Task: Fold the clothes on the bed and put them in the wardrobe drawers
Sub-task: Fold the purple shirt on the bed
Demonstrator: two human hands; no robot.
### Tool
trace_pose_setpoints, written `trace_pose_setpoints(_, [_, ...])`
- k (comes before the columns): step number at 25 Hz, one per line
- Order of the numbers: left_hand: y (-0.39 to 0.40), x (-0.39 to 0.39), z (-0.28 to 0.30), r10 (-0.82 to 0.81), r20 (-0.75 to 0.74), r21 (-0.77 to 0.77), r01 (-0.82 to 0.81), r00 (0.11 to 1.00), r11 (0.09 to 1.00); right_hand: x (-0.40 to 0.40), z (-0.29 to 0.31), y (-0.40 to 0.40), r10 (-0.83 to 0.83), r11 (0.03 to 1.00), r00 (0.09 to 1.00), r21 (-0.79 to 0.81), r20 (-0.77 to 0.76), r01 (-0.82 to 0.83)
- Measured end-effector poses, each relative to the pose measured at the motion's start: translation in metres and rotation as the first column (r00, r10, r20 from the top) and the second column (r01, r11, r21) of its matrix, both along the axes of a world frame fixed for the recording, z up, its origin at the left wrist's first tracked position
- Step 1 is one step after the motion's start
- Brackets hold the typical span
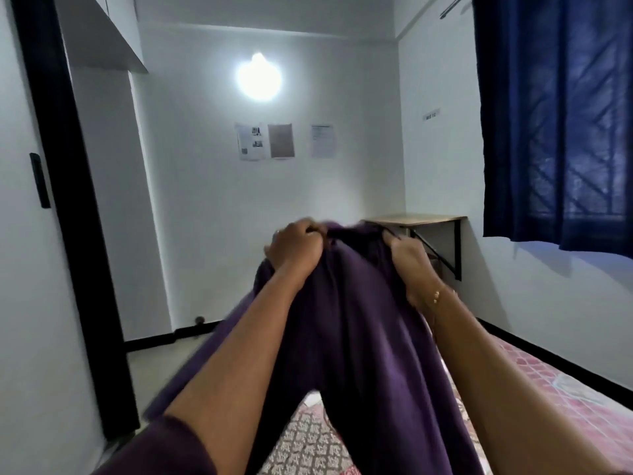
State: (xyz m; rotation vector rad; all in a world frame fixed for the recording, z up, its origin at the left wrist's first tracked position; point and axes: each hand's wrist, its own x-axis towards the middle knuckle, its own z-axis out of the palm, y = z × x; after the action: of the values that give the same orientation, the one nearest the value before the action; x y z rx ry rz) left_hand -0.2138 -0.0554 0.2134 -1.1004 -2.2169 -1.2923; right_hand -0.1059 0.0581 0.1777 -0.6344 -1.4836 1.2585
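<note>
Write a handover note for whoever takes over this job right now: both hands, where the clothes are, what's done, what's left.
Left hand: grips the top edge of the purple garment, held up in the air.
Right hand: grips the same edge, a little apart from the left.
The garment hangs unfolded between the arms, above the bed; its lower end runs out of view.
Done: garment lifted off the bed. No fold shows yet.
Left: fold it, take it to the drawers; no drawers or other clothes show in this view.
</note>
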Motion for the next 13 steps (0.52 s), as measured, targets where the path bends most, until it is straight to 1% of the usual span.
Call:
trace_pose_setpoints(1, [-0.001,-0.019,-0.023,-0.015,0.113,-0.024,0.018,0.993,1.0,-0.001,-0.023,0.012,-0.13,0.991,0.989,-0.003,0.074,0.13])
trace_pose_setpoints(2, [-0.005,-0.039,-0.046,-0.001,0.19,-0.028,0.006,0.982,1.0,-0.002,-0.046,0.022,-0.25,0.967,0.961,-0.019,0.12,0.254])
trace_pose_setpoints(4, [-0.017,-0.08,-0.087,0.084,0.244,-0.03,-0.08,0.966,0.996,-0.001,-0.087,0.04,-0.414,0.902,0.889,-0.043,0.197,0.43])
trace_pose_setpoints(6, [-0.025,-0.117,-0.119,0.195,0.22,-0.021,-0.195,0.956,0.981,0.0,-0.122,0.056,-0.504,0.851,0.819,-0.005,0.275,0.526])
trace_pose_setpoints(8, [-0.02,-0.145,-0.143,0.253,0.159,0.001,-0.256,0.954,0.967,-0.003,-0.148,0.073,-0.567,0.817,0.761,0.092,0.315,0.57])
trace_pose_setpoints(10, [-0.003,-0.159,-0.157,0.228,0.111,-0.039,-0.225,0.967,0.974,-0.005,-0.167,0.086,-0.598,0.796,0.73,0.135,0.33,0.591])
trace_pose_setpoints(13, [0.05,-0.17,-0.182,0.137,0.057,-0.23,-0.12,0.989,0.966,-0.001,-0.197,0.117,-0.625,0.751,0.661,0.088,0.416,0.654])
